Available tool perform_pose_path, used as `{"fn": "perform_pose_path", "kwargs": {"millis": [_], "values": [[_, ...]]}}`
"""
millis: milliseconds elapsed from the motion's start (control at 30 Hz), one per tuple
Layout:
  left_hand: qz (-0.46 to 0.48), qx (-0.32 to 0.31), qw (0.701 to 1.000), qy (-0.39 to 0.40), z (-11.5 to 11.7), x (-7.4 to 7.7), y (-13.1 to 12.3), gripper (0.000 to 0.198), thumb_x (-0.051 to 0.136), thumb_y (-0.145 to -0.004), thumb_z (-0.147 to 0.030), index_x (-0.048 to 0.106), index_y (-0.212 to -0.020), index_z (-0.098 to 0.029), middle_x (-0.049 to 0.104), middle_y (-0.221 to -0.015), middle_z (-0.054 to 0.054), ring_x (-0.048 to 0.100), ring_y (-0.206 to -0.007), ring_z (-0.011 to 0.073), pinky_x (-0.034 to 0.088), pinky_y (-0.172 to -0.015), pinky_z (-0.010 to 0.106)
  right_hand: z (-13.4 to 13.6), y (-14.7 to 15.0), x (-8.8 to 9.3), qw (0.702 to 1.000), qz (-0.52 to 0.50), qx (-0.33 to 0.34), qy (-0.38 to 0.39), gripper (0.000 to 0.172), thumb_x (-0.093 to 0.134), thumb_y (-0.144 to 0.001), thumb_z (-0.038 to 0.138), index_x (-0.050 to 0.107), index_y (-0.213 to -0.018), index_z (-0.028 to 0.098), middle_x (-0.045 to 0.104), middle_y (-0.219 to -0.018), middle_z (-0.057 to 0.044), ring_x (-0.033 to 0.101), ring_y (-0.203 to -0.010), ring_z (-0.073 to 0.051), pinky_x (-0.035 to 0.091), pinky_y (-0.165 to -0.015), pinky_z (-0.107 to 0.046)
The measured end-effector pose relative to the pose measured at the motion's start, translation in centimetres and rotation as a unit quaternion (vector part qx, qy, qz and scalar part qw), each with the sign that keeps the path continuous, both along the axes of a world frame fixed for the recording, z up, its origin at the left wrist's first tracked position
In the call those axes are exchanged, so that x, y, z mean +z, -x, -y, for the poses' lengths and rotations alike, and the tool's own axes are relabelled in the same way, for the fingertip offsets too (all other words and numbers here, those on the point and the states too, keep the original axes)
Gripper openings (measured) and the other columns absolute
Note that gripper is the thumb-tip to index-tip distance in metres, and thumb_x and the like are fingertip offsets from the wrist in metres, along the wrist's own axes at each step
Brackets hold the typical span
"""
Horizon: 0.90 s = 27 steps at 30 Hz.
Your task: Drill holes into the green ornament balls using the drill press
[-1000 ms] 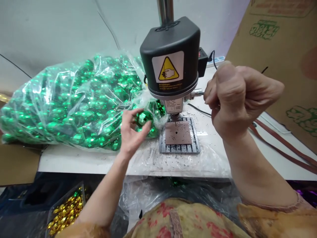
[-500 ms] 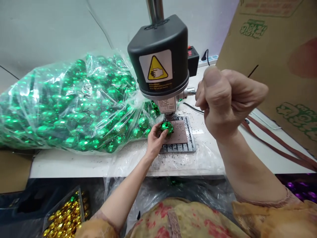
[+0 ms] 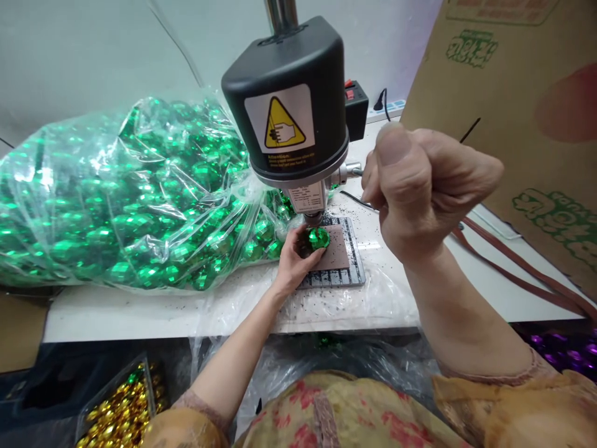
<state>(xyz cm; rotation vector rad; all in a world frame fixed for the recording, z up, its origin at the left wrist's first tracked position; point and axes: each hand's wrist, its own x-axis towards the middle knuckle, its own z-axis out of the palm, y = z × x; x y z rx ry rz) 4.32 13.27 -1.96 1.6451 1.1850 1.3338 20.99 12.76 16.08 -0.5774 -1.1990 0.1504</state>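
A shiny green faceted ball (image 3: 319,238) sits between the thumb and fingers of my left hand (image 3: 295,261), over a pinkish board (image 3: 339,249) on a grey metal base plate (image 3: 358,274). Right above the ball is the lower tip of a black drill-like machine (image 3: 284,93) with a yellow warning label. My right hand (image 3: 415,186) is raised at the machine's right, its fingers curled round the machine's lever (image 3: 352,169); most of the lever is hidden by the fist.
A large clear bag of green balls (image 3: 125,199) fills the table's left. Dark crumbs dot the white table (image 3: 140,314). A cardboard box (image 3: 508,118) and brown strap (image 3: 517,270) are at right. Gold balls (image 3: 116,410) lie below left, purple ones (image 3: 564,354) below right.
The view has shifted slightly, moving the machine a little left in the picture. The green ball has turned in my left hand, and its dark-holed side no longer shows. My right hand remains closed and raised.
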Motion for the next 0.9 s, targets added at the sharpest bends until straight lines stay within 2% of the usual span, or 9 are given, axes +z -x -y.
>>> {"fn": "perform_pose_path", "kwargs": {"millis": [167,300,433,600,767,900], "values": [[-0.041,-0.008,0.999,-0.011,0.3,0.4,-0.4,0.055,0.083,-0.077,-0.037,0.061,-0.123,-0.02,0.067,-0.121,0.009,0.067,-0.113,0.0239,0.056,-0.101,0.04,-0.3,0.1,0.1,0.999,0.014,-0.017,-0.039,0.061,0.059,-0.092,0.056,0.031,-0.049,0.021,0.034,-0.043,0.004,0.033,-0.04,-0.009,0.029,-0.04,-0.032],[-0.024,-0.01,1.0,0.012,0.6,0.1,-0.9,0.055,0.083,-0.077,-0.038,0.058,-0.123,-0.021,0.07,-0.117,0.008,0.068,-0.111,0.0236,0.056,-0.101,0.04,0.1,0.1,0.3,0.999,0.025,-0.029,-0.027,0.057,0.059,-0.094,0.048,0.035,-0.05,0.021,0.035,-0.044,0.004,0.035,-0.041,-0.008,0.032,-0.042,-0.031],[-0.011,-0.012,1.0,0.016,0.9,0.1,-0.9,0.057,0.084,-0.076,-0.038,0.058,-0.123,-0.021,0.07,-0.117,0.008,0.07,-0.109,0.0229,0.057,-0.099,0.039,0.6,0.1,1.3,1.0,0.02,0.001,0.0,0.052,0.062,-0.094,0.037,0.04,-0.05,0.02,0.039,-0.046,0.004,0.037,-0.044,-0.005,0.033,-0.046,-0.028],[-0.008,-0.029,0.999,0.011,0.9,0.2,-0.7,0.055,0.084,-0.076,-0.039,0.059,-0.123,-0.021,0.07,-0.12,0.009,0.069,-0.113,0.0237,0.056,-0.103,0.04,0.4,0.1,1.9,1.0,0.018,0.021,-0.001,0.054,0.059,-0.095,0.046,0.041,-0.051,0.02,0.04,-0.048,0.004,0.036,-0.045,-0.004,0.039,-0.049,-0.027],[0.0,-0.039,0.999,0.009,0.7,-0.1,-0.5,0.056,0.085,-0.076,-0.039,0.059,-0.123,-0.021,0.07,-0.123,0.009,0.068,-0.117,0.0246,0.054,-0.106,0.042,0.4,0.0,0.3,1.0,0.005,0.021,-0.023,0.05,0.063,-0.094,0.036,0.04,-0.052,0.019,0.037,-0.047,0.004,0.038,-0.044,-0.006,0.03,-0.046,-0.029],[0.005,-0.047,0.999,0.008,0.7,-0.2,-0.5,0.057,0.085,-0.077,-0.039,0.059,-0.124,-0.021,0.069,-0.126,0.01,0.067,-0.119,0.0251,0.054,-0.107,0.043,0.0,-0.1,-1.2,1.0,0.009,0.008,-0.029,0.059,0.059,-0.094,0.046,0.032,-0.049,0.02,0.032,-0.045,0.003,0.035,-0.042,-0.008,0.028,-0.045,-0.032]]}}
